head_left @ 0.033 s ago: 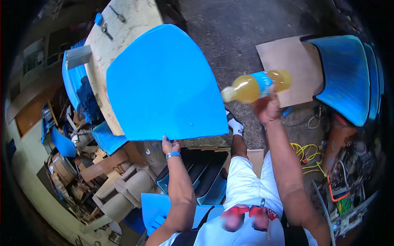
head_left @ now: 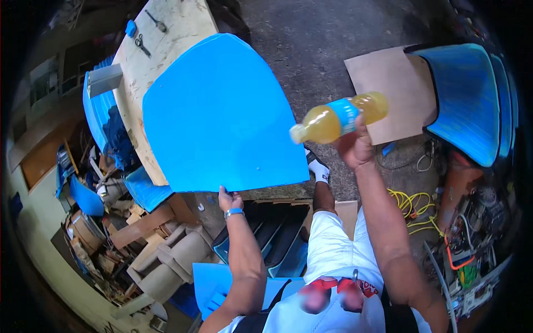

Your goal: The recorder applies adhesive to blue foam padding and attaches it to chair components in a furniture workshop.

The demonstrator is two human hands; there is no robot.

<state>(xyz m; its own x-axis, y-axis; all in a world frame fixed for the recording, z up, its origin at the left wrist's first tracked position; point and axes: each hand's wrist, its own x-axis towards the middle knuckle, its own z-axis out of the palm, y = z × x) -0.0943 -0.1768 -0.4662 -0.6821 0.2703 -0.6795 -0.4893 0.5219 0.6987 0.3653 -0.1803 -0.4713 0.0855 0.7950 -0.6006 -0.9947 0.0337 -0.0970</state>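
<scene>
A clear plastic bottle of yellow-orange drink with a blue label band [head_left: 338, 117] lies almost level in the air, its capped end pointing toward the person's left, above the grey concrete floor [head_left: 316, 39]. The right hand [head_left: 354, 145] is wrapped around its underside near the label, fingers closed on it, arm raised from the lower edge. Just to the left, a large flat blue foam panel with one rounded end [head_left: 219, 114] rests partly on a pale, scuffed plywood bench [head_left: 161, 53] and juts out past its edge; the left hand [head_left: 229, 200], wearing a blue wristband, grips the panel's near straight edge, fingers curled under it. Farther along the bench lie a pair of scissors [head_left: 142, 45] and a grey metal box [head_left: 104, 80]. Beyond the bottle, a brown cardboard sheet [head_left: 388, 83] lies on the floor beside a stack of curved blue foam shells [head_left: 472, 100]. Yellow cable [head_left: 411, 205] is coiled near the person's right side.
</scene>
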